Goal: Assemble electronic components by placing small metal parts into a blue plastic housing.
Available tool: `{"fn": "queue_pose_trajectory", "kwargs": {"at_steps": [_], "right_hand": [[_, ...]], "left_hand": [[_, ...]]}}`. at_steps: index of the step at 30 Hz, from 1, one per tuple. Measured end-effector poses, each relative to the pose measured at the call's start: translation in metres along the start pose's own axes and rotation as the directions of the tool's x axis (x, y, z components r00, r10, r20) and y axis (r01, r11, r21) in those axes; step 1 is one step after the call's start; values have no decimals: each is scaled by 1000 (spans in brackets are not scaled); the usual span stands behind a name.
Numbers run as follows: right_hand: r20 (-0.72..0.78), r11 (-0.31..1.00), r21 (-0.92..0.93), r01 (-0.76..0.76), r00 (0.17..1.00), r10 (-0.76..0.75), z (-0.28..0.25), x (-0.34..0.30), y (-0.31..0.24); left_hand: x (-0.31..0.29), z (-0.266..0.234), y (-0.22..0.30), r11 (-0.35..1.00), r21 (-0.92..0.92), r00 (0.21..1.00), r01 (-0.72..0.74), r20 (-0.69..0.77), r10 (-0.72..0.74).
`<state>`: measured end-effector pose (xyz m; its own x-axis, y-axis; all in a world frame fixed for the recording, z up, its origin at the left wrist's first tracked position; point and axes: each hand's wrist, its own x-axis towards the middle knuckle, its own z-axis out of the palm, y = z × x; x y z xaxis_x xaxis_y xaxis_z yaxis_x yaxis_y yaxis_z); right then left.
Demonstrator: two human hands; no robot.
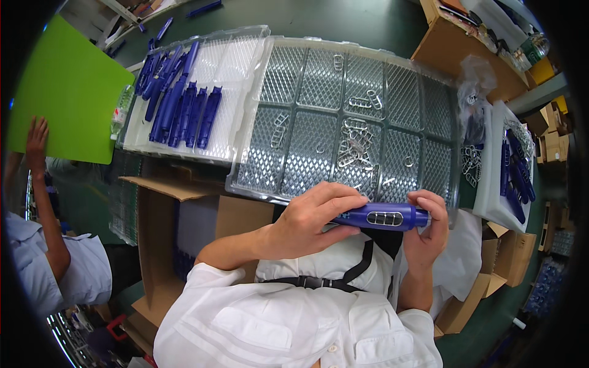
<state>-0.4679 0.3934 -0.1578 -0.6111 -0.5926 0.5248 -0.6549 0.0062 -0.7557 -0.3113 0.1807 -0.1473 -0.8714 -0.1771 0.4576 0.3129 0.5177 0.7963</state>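
Close to my body, both hands hold a rounded blue plastic housing (pixel 362 216) sideways. An oval silver trim frame with several dark slots (pixel 384 218) is set in its upper face. My left hand (pixel 307 218) is wrapped round the left end, thumb below and fingers on top. The fingers of my right hand (pixel 429 230) pinch the narrower right end. Just beyond them lies a clear divided plastic tray (pixel 316 138), with a loose pile of silver trim frames (pixel 356 144) in one middle compartment and a few more scattered in others.
To the left, a white tray (pixel 227 70) holds several blue housing shells (pixel 178 104). A white bin (pixel 491 190) with blue parts stands right. Open cardboard boxes (pixel 159 227) flank me below the bench. At far left, another person's hand (pixel 37 138) touches a green board (pixel 67 92).
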Motion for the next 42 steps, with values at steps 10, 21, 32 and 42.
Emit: {"fn": "queue_pose_trajectory", "kwargs": {"at_steps": [10, 21, 32, 42], "right_hand": [[-93, 974, -49, -223, 971, 218, -29, -19, 22], [-15, 924, -207, -321, 945, 325, -25, 5, 13], [518, 908, -391, 149, 851, 84, 79, 90, 29], [634, 905, -423, 35, 725, 268, 52, 113, 131]], "left_hand": [[149, -77, -87, 972, 196, 980, 133, -174, -99], [196, -216, -159, 885, 399, 843, 242, -538, 12], [-302, -204, -48, 724, -36, 220, 689, -941, -256], [-666, -97, -34, 22, -344, -310, 939, -870, -384]]}}
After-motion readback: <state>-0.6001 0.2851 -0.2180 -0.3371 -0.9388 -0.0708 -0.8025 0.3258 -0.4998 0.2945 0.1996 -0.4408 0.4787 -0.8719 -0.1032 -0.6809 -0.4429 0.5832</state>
